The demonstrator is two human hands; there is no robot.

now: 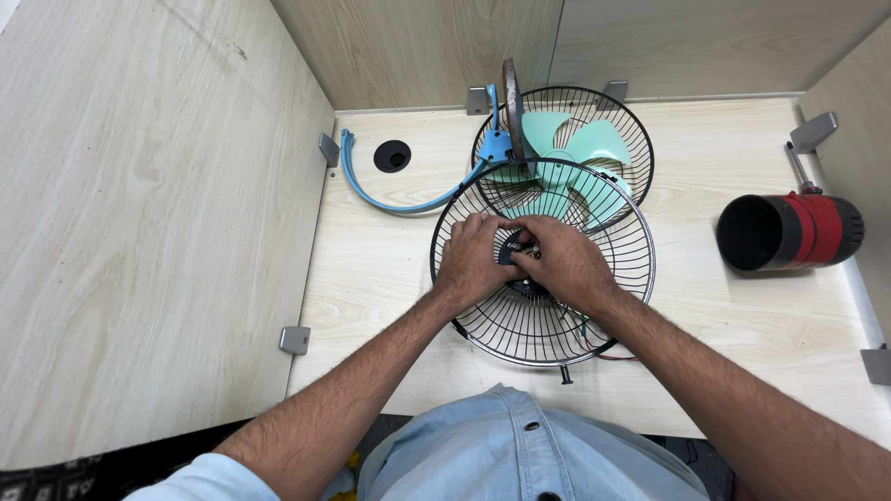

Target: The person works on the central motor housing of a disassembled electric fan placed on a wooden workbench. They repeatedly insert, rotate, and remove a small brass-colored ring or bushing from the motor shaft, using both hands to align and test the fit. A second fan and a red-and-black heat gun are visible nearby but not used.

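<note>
Near the counter's (371, 278) front edge, my left hand (471, 260) and right hand (566, 264) meet over the hub (516, 252) of the near grille (543, 325), fingers pinching the dark hub piece between them. I'd steady the grille with one hand and turn with the other, keeping the wires (594, 341) free. Behind stand the far grille (613, 121) with blades (557, 148), a blue bracket (390, 197), and a red motor housing (789, 232) toward the right edge.

I saw a black wire fan grille (520, 320) with a radial spoke pattern on the pale wood-grain counter (371, 269). The fan blades (566, 148) were mint green, the curved bracket (399, 202) blue, and the motor housing (798, 232) red with black ends. My sleeves were light denim blue.
</note>
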